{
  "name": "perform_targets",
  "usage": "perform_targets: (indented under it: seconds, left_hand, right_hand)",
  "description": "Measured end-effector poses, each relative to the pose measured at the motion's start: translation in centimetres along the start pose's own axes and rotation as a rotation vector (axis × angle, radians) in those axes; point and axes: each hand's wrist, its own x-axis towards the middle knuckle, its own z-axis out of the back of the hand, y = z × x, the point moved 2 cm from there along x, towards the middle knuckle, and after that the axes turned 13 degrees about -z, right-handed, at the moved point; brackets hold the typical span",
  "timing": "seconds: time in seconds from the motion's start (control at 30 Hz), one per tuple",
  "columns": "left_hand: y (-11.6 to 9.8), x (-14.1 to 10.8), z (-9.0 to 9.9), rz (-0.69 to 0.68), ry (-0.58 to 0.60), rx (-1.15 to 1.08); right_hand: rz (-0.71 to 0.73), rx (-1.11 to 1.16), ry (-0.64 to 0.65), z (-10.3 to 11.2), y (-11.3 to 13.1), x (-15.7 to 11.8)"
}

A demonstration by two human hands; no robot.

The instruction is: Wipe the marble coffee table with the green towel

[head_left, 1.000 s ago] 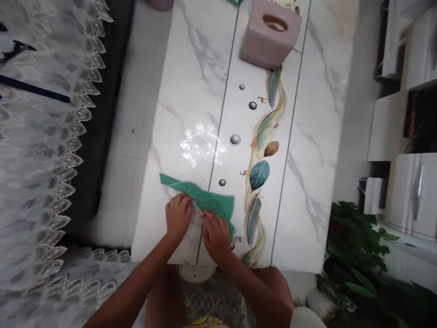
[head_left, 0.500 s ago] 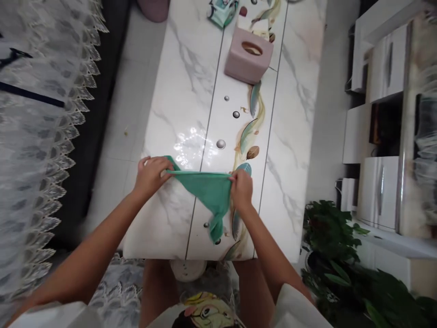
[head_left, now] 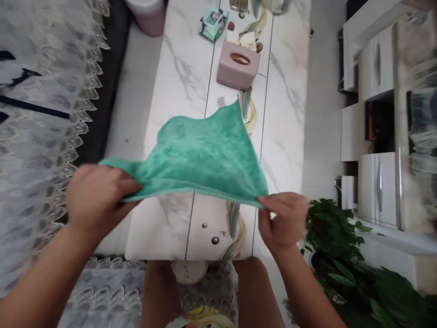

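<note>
Lifts the green cloth [head_left: 208, 155] higher and spreads it wider than half a second ago, over the white desk [head_left: 287, 114]. Keep the near edge taut and level, to let the folds drop open. Pinches a bunched end in the left hand [head_left: 97, 193] and a corner in the right hand [head_left: 285, 218], reaching forward with both, well apart, knuckles up

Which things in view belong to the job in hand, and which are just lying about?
In hand:
- green cloth, gripped by left hand and right hand

Lying about:
- pink box
- small packet
- leafy plants
</note>
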Motion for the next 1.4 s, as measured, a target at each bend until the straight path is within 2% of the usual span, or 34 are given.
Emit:
perform_targets:
  seconds: [0.1, 0.2, 0.23, 0.3, 0.37, 0.43, 0.5, 0.57, 0.63, 0.77, 0.83, 0.93, 1.07, 1.17, 1.27, 1.33, 1.4]
  left_hand:
    - [-1.8, -7.9, -7.3, -0.129, 0.375, -0.037]
    - [-5.8, -18.2, -14.4, -0.124, 0.636, -0.14]
    - [-7.3, -21.3, -16.1, -0.133, 0.68, -0.187]
    - [-10.0, -25.5, -18.3, -0.131, 0.67, -0.251]
    - [-11.3, -26.4, -19.5, -0.042, 0.557, -0.225]
    - [-11.1, -24.0, -20.7, 0.114, 0.429, -0.146]
    - [-9.9, -19.8, -22.4, 0.274, 0.35, -0.075]
    - [-8.3, -15.6, -24.5, 0.396, 0.334, -0.039]
    - [-6.6, -12.3, -26.4, 0.465, 0.352, -0.036]
    - [-3.5, -7.5, -27.8, 0.436, 0.363, -0.073]
    - [-1.8, -4.6, -27.8, 0.399, 0.334, -0.079]
    - [1.7, 1.1, -28.0, 0.383, 0.273, -0.077]
    - [8.0, 9.7, -28.7, 0.286, 0.23, -0.114]
    - [12.3, 14.5, -29.2, 0.205, 0.192, -0.14]
    - [13.8, 16.2, -29.4, 0.231, 0.128, -0.151]
    - [13.2, 15.5, -29.3, 0.282, 0.12, -0.153]
    - [11.8, 13.7, -28.8, 0.315, 0.145, -0.133]
  right_hand:
    - [0.007, -0.077, 0.331, -4.4, -2.3, -8.1]
    - [-0.004, -0.207, 0.746, -8.1, -4.8, -17.1]
    - [-0.029, -0.225, 0.839, -8.9, -5.5, -19.6]
    - [-0.107, -0.207, 0.877, -10.0, -6.0, -22.7]
    - [-0.177, -0.155, 0.781, -11.5, -5.3, -23.3]
    - [-0.198, -0.11, 0.708, -14.3, -3.7, -22.1]
    - [-0.172, -0.105, 0.716, -18.3, -1.9, -20.1]
    - [-0.139, -0.128, 0.76, -22.5, -0.5, -18.0]
    - [-0.13, -0.151, 0.785, -25.6, 0.0, -16.4]
    - [-0.168, -0.167, 0.736, -28.3, -0.6, -13.5]
    - [-0.193, -0.17, 0.694, -29.3, -1.4, -10.7]
    - [-0.214, -0.164, 0.618, -31.8, -2.8, -3.8]
    - [-0.178, -0.157, 0.591, -36.3, -4.7, 6.9]
    - [-0.21, -0.193, 0.576, -38.2, -5.6, 12.2]
    - [-0.232, -0.23, 0.546, -38.7, -5.6, 13.7]
    - [-0.251, -0.237, 0.546, -38.4, -5.1, 13.0]
    - [-0.245, -0.221, 0.561, -37.8, -4.3, 11.5]
